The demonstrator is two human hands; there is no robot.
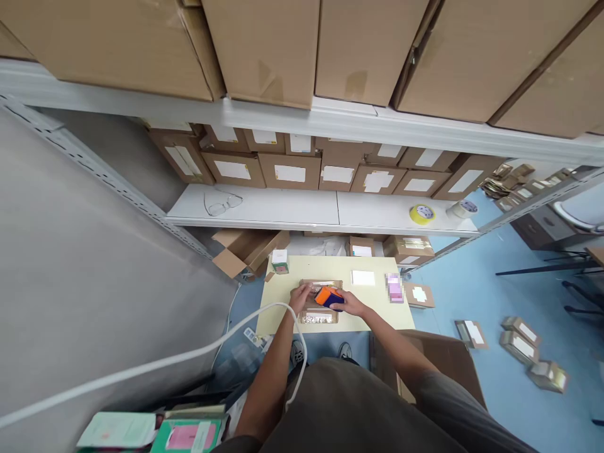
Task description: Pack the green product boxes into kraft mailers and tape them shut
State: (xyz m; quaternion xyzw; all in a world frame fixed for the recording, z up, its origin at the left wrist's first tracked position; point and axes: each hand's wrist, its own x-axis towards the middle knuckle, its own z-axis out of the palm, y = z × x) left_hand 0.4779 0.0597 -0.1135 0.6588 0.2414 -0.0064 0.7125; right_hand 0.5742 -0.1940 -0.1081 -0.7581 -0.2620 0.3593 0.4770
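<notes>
A box [311, 303] is set on the bench [387, 318], a little below the centre of the frame. Brown cardboard is seen in it, oblong and straight-edged, with glossy, wrinkled bands of clear film or tape along its upper and lower sides and pale strips under the shine. Its middle is partly covered by a tool [329, 297], blocky and smooth, coloured bright orange at its left end and dark blue at its right.

The tool is gripped at its blue end by the right hand [348, 302], the fingers being closed around it. The left hand [299, 297] is laid at the box's upper left edge, its fingers bent; whether anything is pinched by them cannot be told.

The bench is topped with a flat, pale yellow surface. A small carton [280, 261] in white and green is stood at its upper left corner; a flat white card [363, 278] and a purple pack [395, 288], blurred into squares, are placed to the right. Above, glasses [223, 205] and a ring-shaped yellow roll [421, 214] are held on a smooth white shelf [283, 206].
</notes>
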